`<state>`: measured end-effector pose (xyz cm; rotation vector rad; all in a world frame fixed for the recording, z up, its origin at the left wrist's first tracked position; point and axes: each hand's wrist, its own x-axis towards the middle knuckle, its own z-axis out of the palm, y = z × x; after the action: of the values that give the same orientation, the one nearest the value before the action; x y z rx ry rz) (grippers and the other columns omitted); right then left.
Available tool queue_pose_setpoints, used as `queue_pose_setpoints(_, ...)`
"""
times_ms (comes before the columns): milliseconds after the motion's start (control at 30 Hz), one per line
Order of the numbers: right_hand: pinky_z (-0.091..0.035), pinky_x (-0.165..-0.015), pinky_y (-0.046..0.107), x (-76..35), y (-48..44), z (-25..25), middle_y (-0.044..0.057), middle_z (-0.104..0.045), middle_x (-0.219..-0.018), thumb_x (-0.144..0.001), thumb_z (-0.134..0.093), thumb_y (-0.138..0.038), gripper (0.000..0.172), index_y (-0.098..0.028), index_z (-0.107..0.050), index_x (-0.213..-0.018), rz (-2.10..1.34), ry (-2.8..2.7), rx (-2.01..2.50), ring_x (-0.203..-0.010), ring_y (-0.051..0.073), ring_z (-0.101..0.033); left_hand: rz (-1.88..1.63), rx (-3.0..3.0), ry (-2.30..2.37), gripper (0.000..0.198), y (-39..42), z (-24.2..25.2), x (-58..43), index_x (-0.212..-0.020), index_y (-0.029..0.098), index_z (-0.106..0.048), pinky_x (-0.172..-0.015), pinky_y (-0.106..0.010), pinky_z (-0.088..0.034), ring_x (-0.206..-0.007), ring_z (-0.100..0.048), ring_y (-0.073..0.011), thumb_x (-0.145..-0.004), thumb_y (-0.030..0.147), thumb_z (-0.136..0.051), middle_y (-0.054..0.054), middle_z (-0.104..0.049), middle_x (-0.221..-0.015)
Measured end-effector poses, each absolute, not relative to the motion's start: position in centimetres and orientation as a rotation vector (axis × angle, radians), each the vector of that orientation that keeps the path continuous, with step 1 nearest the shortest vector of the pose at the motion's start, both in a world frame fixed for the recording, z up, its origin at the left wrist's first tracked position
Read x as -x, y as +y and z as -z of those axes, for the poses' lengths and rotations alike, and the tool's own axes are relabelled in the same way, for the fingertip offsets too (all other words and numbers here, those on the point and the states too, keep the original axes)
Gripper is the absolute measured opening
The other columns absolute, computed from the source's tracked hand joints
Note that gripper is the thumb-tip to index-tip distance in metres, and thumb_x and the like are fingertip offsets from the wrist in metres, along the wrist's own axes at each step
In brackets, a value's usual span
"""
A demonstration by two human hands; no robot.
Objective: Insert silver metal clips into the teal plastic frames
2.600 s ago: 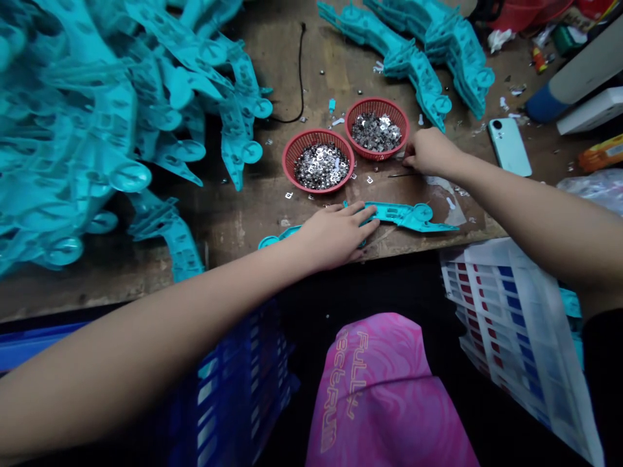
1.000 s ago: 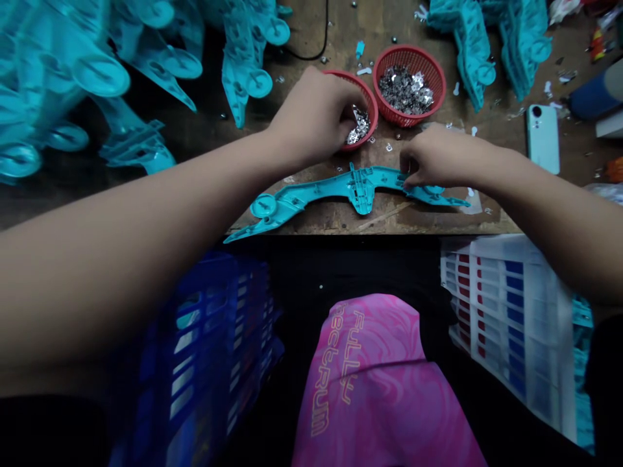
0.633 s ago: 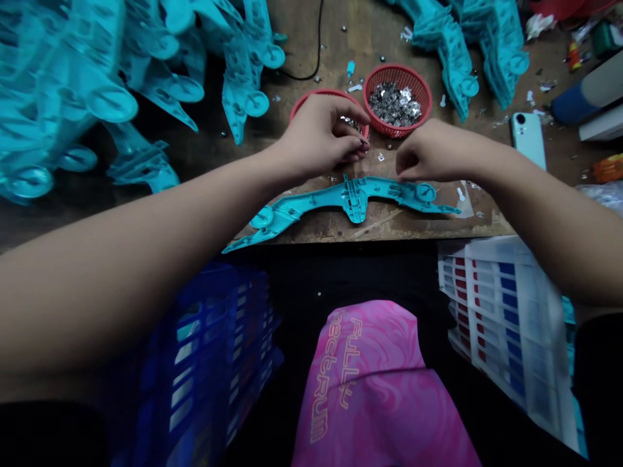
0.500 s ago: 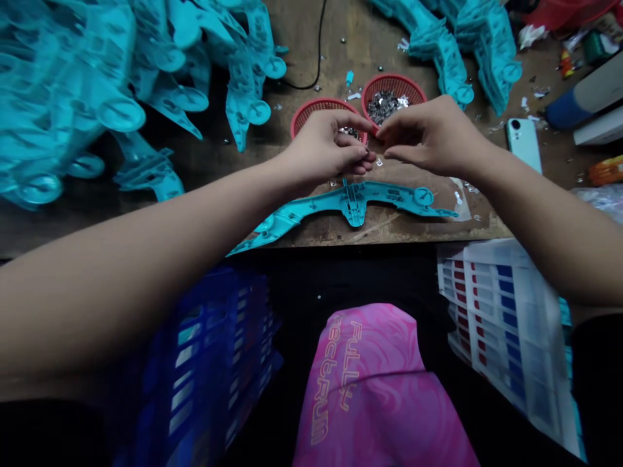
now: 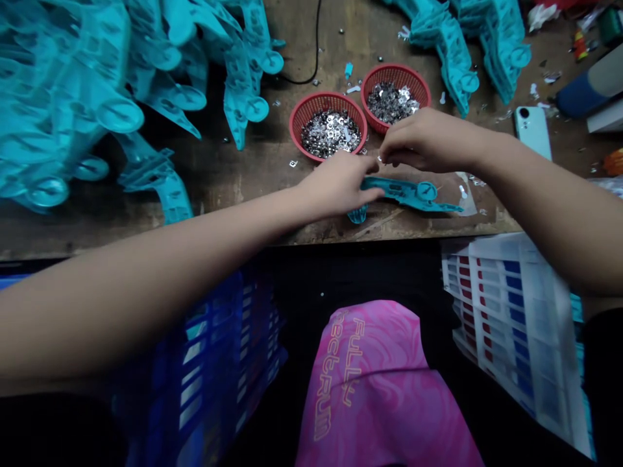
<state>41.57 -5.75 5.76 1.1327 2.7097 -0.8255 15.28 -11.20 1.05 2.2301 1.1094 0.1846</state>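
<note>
On the workbench lies a long, curved teal plastic part [image 5: 406, 192]. My left hand [image 5: 338, 183] is laid over its middle, thumb on the near side and fingers on the far side, gripping it and hiding its left half. Just right of that, my right hand [image 5: 421, 141] is held above the part, fingertips pinched together. A tiny pale glint shows at those fingertips, too small to name. Behind my hands stand two red baskets of small metal clips, the left basket [image 5: 293, 130] and the right basket [image 5: 424, 84].
Teal parts [image 5: 117, 113] are heaped at left, with more teal parts [image 5: 448, 61] at back right. A phone [image 5: 533, 133] lies right. Loose clips dot the bench. Below the edge stand a blue crate [image 5: 228, 337] and a white crate [image 5: 516, 324].
My left hand has dropped from beside the baskets onto the teal part, uncovering the left basket. My right hand has shifted slightly down, and its fingers have drawn together.
</note>
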Motion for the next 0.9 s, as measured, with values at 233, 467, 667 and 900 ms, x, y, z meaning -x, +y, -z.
queue_pose_setpoints(233,-0.051,-0.103,0.042,-41.8,-5.6,-4.7,0.008,-0.095,-0.133,-0.119,-0.068,-0.039,0.035,-0.03,-0.099,-0.133,0.683,2.621,-0.949,-0.117,0.032,-0.079,0.304,-2.699,0.944,0.052,-11.4,-1.1,-14.8,-0.159,0.012,-0.086,-0.132,-0.054,-0.062,-0.146,-0.084,-0.0427,-0.118,0.043,-0.077,-0.023,-0.089,-0.158)
queue_pose_setpoints(467,-0.048,-0.096,0.04,-41.1,-6.0,-3.9,0.006,-0.094,-0.126,-0.114,-0.07,-0.031,0.027,-0.03,-0.097,-0.118,0.574,2.668,-0.902,-0.118,0.031,-0.078,0.296,-2.694,0.945,0.05,-11.0,-1.2,-14.4,-0.16,0.018,-0.088,-0.131,-0.051,-0.062,-0.144,-0.085,-0.0402,-0.117,0.04,-0.078,-0.018,-0.088,-0.163)
queue_pose_setpoints(667,-0.046,-0.091,0.039,-40.8,-6.3,-3.5,0.003,-0.094,-0.125,-0.117,-0.066,-0.036,0.031,-0.032,-0.096,-0.117,0.464,2.681,-0.847,-0.117,0.03,-0.079,0.375,-2.701,0.959,0.054,-11.1,-1.4,-14.7,-0.165,0.014,-0.084,-0.131,-0.05,-0.062,-0.15,-0.083,-0.0402,-0.118,0.04,-0.077,-0.02,-0.085,-0.168)
queue_pose_setpoints(900,-0.062,-0.103,0.05,-44.9,-3.2,-2.0,0.02,-0.093,-0.117,-0.109,-0.097,-0.051,0.028,-0.024,-0.097,-0.116,0.197,2.426,-1.609,-0.123,0.045,-0.083,0.452,-2.739,1.005,0.044,-11.9,-3.3,-14.7,-0.158,0.019,-0.087,-0.111,-0.047,-0.07,-0.14,-0.085,-0.0391,-0.12,0.038,-0.077,-0.018,-0.089,-0.16)
